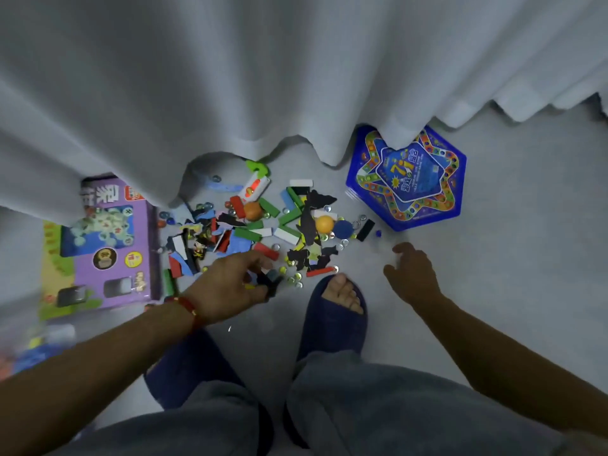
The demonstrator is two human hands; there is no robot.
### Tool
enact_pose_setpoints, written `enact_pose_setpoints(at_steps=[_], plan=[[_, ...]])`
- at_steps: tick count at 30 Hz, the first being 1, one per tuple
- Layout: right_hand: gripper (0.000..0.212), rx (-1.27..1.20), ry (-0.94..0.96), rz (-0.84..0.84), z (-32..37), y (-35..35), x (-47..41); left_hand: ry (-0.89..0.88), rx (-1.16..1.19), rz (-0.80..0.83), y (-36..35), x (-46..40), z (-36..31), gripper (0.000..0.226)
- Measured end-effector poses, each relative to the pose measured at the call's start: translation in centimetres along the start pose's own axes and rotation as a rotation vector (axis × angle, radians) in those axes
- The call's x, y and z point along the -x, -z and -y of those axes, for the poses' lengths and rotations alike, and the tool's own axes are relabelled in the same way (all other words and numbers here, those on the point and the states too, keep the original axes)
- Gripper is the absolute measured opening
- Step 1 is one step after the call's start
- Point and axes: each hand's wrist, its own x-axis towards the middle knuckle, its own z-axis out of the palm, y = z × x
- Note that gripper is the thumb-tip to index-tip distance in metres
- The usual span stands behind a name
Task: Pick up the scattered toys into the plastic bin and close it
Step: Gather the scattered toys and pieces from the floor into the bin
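The scattered toys [263, 225] lie in a heap on the pale floor [510, 258], just near of a hanging white curtain [230, 77]; coloured blocks, black flat pieces, glass marbles and two orange balls [324, 224] are mixed together. The left hand [230, 284] reaches into the near edge of the heap with its fingers curled round a few dark pieces [268, 283]; a red band [187, 306] circles its wrist. The right hand [411, 271] hovers above the floor to the right of the heap, fingers loosely bent and gripping nothing. A purple game box [108, 245] lies closed at the left, partly under the curtain; a blue star-patterned box [408, 179] lies closed at the far right, its far edge also covered. A blue slipper [332, 320] touches the heap's near side. At the near left edge sits a blurred clear shape with coloured bits; whether it is the plastic bin cannot be told.
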Motion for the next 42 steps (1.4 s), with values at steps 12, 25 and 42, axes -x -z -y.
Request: enact_pose_setpoints(at_steps=[12, 25, 42], plan=[[0.061, 0.007, 0.466, -0.336, 1.5, -4.9, -4.8, -0.28, -0.105, -0.299, -6.0, -7.4, 1.5, 0.046], [0.056, 0.074, 0.359, -0.244, 1.3, -5.2, -3.2, -0.219, 0.007, -0.468, -4.0, -6.4, 3.0, 0.033], [0.056, -0.276, 0.643, 0.208, 7.5, -1.6, 3.2, 0.229, 1.194, 0.119, -4.1, -7.0, -2.2, 0.03]])
